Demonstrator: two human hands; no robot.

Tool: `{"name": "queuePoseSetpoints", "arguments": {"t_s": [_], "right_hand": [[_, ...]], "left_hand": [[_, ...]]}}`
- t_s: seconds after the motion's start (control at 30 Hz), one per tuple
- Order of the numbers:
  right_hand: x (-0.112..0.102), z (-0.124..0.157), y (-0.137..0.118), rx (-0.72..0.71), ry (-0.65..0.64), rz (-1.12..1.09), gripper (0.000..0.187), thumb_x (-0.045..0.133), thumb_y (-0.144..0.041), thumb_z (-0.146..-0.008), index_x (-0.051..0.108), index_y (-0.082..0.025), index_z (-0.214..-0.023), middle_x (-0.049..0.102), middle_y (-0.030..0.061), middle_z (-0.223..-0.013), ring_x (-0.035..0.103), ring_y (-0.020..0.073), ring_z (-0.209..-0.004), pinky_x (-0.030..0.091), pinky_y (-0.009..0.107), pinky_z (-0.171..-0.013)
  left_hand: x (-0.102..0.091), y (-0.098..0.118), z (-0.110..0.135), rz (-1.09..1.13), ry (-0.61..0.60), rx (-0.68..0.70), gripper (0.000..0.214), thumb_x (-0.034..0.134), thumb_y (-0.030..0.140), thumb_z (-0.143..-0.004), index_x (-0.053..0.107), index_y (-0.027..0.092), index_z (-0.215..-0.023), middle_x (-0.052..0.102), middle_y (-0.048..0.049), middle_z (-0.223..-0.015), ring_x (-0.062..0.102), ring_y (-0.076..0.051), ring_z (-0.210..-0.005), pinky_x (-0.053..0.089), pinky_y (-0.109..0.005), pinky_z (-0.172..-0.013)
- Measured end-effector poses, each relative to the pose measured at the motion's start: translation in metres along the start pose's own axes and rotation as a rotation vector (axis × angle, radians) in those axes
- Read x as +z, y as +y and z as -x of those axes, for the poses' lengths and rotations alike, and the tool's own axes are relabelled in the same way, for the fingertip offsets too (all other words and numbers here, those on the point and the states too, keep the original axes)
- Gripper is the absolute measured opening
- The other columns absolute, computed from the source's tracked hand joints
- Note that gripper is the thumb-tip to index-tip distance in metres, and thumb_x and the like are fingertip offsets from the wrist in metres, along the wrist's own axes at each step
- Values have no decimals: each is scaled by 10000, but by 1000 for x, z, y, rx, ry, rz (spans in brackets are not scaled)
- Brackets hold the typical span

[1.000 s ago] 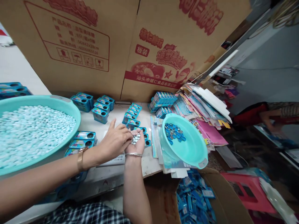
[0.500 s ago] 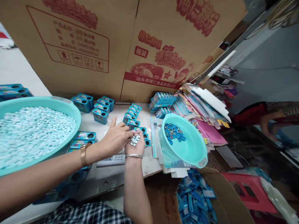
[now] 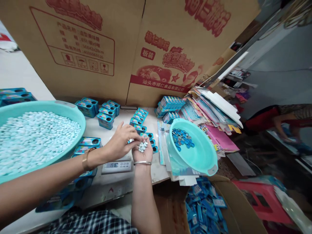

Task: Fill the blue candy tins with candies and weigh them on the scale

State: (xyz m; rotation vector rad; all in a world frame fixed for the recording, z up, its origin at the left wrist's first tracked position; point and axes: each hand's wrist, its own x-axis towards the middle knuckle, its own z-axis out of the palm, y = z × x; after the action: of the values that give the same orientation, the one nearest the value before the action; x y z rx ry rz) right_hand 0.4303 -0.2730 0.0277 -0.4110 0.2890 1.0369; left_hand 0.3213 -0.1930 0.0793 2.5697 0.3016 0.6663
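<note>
The right hand (image 3: 145,153) lies palm up, its grip loosely cupped rather than closed, with a small pile of pale blue sweets (image 3: 142,147) resting in it. The left hand (image 3: 122,139) reaches across with bent fingers close to those sweets; a small blue-and-white thing shows at its fingertips, but I cannot tell whether the grip is closed on it. Just below the hands sits a scale (image 3: 126,166) with a digital display, on the white bench (image 3: 109,187). Beyond them stands a row of blue boxes (image 3: 137,121) with round holes on top. To the left, a large tub (image 3: 44,106) holds many more sweets; to the right, a second tub (image 3: 198,159) holds blue and silvery discs (image 3: 180,137). A big cardboard box (image 3: 117,89) rises behind, beside stacked papers (image 3: 214,107). Farther right, another person bends over some work.
</note>
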Motion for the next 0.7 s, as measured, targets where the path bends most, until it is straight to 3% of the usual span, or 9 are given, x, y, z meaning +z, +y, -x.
{"name": "queuePoseSetpoints", "arguments": {"t_s": [0.1,0.2,0.33,0.4,0.5,0.6,0.7], "right_hand": [[-9,2,-14,-9,-10,-43,237,459,-167,-910,496,-198,-678,476,-79,-540,508,68,-508,510,184,-567],[-16,4,-30,-69,-23,-112,237,480,-185,-903,473,-197,-666,444,-83,-531,456,60,-465,441,156,-474],[-19,5,-41,-148,-94,-20,214,511,-204,-884,448,-203,-680,410,-95,-532,426,59,-455,411,152,-453],[-20,5,-44,-164,-107,22,206,512,-202,-880,443,-204,-686,410,-96,-541,424,60,-459,409,156,-454],[-24,5,-48,-194,-88,33,229,514,-188,-871,421,-205,-662,394,-101,-522,406,59,-445,403,157,-449],[-26,4,-47,-204,-53,30,229,515,-193,-871,435,-204,-656,410,-100,-512,423,60,-450,427,163,-470],[-20,2,-35,-189,22,16,214,500,-220,-892,482,-206,-678,467,-92,-528,494,65,-488,511,201,-565]], "left_hand": [[-7,-25,14,-45,58,-55,226,541,379,-933,715,243,-885,653,-32,-916,552,-206,-939,329,-456,-991],[-2,-46,26,-183,25,-90,202,563,346,-914,718,246,-831,670,-33,-933,550,-241,-1012,259,-516,-1043],[13,-52,30,-231,-47,-38,166,580,284,-894,722,253,-814,696,-26,-948,551,-262,-1082,208,-565,-1081],[11,-49,25,-240,-39,-13,177,574,282,-899,722,258,-806,708,-19,-932,563,-261,-1084,184,-579,-1101],[-12,-45,16,-198,75,-47,203,573,356,-907,700,258,-781,715,-5,-891,585,-258,-1072,200,-571,-1110],[-41,-40,12,-33,170,-169,229,577,431,-891,674,238,-815,699,-1,-920,608,-221,-1009,400,-439,-1002],[-52,-31,14,72,160,-243,228,563,420,-892,668,218,-909,692,-19,-975,619,-198,-947,475,-368,-885]]}}
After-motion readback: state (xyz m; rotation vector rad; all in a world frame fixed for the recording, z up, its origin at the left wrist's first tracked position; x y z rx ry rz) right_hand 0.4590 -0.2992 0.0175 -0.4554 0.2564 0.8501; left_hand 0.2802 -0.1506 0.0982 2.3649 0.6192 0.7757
